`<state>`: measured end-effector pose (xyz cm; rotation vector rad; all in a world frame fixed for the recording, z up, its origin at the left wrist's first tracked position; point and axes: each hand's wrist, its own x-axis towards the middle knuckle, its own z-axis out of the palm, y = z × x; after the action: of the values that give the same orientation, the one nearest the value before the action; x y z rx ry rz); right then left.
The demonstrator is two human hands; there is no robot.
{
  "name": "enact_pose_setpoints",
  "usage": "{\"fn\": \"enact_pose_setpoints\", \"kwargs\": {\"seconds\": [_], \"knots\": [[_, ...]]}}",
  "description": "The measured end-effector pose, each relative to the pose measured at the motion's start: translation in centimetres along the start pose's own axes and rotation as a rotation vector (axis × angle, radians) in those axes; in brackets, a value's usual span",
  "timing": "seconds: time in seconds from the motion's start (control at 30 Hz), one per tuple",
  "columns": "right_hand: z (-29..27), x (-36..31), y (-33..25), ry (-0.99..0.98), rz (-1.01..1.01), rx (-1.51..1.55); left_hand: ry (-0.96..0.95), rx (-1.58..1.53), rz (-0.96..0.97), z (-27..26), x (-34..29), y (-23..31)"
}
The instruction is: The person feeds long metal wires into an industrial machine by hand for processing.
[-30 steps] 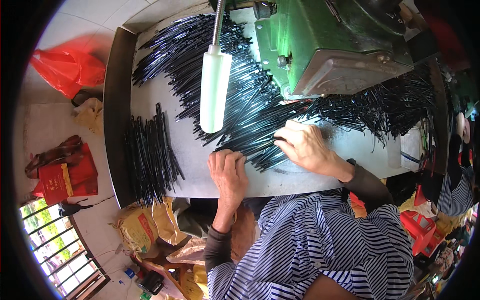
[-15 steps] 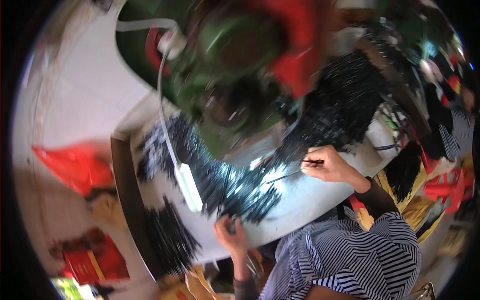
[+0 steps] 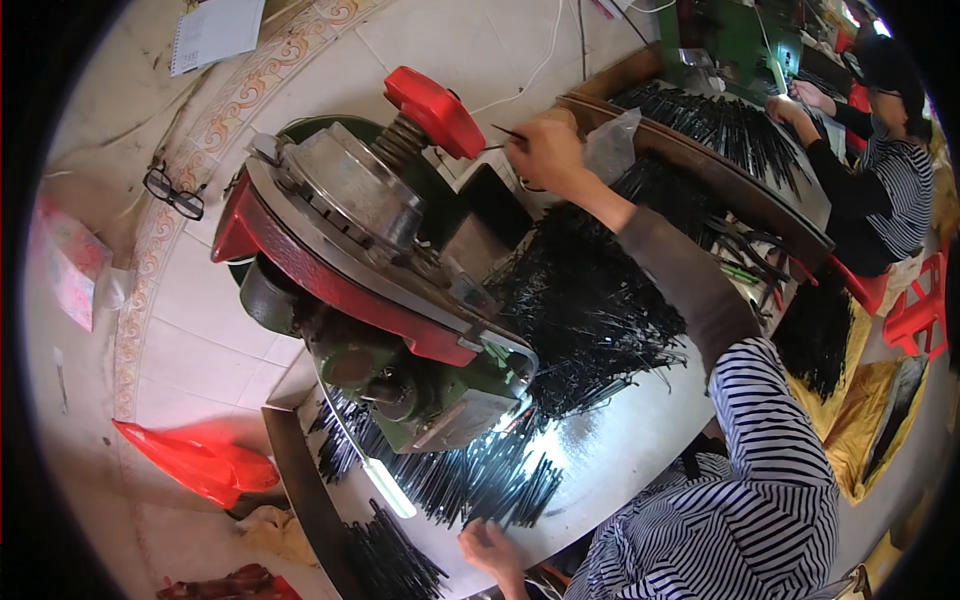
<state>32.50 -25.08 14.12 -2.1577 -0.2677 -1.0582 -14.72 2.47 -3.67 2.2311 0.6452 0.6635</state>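
Observation:
My right hand (image 3: 548, 155) is raised at the far side, beside the red knob (image 3: 435, 110) of a green and red machine (image 3: 370, 300). Its fingers are closed on a thin dark stick (image 3: 508, 131), whose tip points left. Low on the metal worktable (image 3: 600, 450), my left hand (image 3: 490, 550) rests by the near ends of a row of thin black rods (image 3: 470, 475). Its fingers look slightly apart, with nothing visible in them. A large heap of thin black pieces (image 3: 590, 300) lies right of the machine, under my right forearm.
A lit white lamp (image 3: 388, 487) hangs over the rods. More black rods (image 3: 390, 555) lie by the table's raised left edge (image 3: 300, 490). A wooden board (image 3: 700, 155) borders the far right. Beyond it sits another person (image 3: 885, 160) at similar rods. Yellow sacks (image 3: 865, 420) stand at right.
My right hand has moved from above the rods up and away to beside the machine's knob, still with the stick. The left hand stays near the rod ends. The view has shifted.

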Motion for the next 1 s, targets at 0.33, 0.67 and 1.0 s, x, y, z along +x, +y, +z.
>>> {"fn": "enact_pose_setpoints", "kwargs": {"seconds": [0.33,0.67,1.0], "knots": [[-0.7,-5.0,0.7,-0.325,0.295,0.629,0.106,0.165,0.286,-0.2,0.3,-0.1],[-13.1,-27.8,-8.5,-1.015,0.673,1.248,-0.595,-0.903,-0.123,6.3,0.5,13.2],[-15.2,-30.2,-9.1,-0.843,0.153,1.052,-0.611,-0.720,-0.206,4.1,0.2,9.3]]}}
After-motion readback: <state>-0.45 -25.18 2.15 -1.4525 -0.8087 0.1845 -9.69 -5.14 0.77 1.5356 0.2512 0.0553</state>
